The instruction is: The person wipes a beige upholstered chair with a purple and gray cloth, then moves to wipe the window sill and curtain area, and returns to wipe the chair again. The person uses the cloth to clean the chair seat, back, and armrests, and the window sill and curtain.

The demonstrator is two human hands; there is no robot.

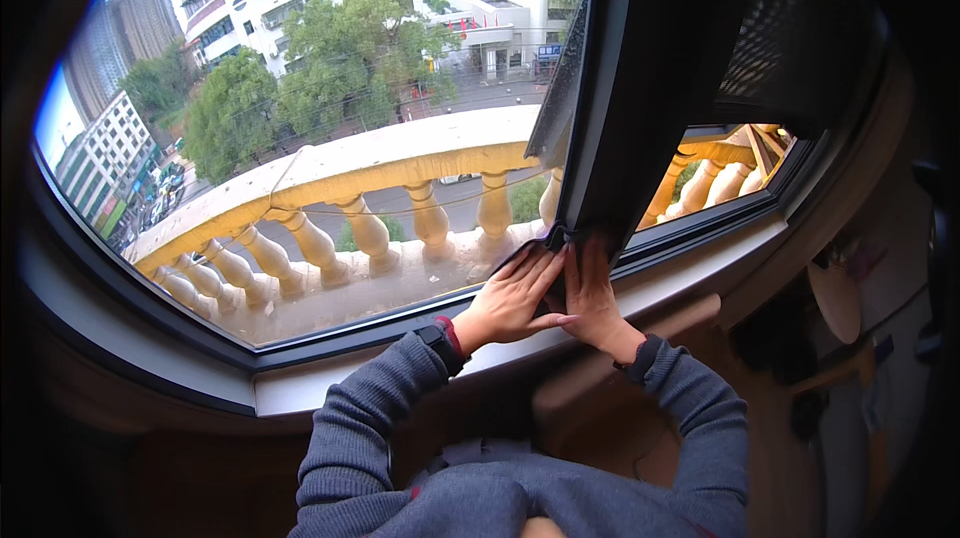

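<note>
Yellow-edged balustrade (pixel 380 166) and trees (pixel 345 43) are seen outdoors, through the window pane. Left hand (pixel 505 300): fingers straight and together, laid over a dark, thin, cloth-like piece (pixel 557 234) at the foot of the black window post (pixel 640 88); no closed grip is seen. Right hand (pixel 594 303): opened flat against the post, fingers extended; anything held beneath cannot be told. Both thumb tips appear to meet. Outward, the pale sill (pixel 330 386) is seen below the frame. Work judged under way: contact is made, the piece not yet released; the amount left cannot be read.
</note>
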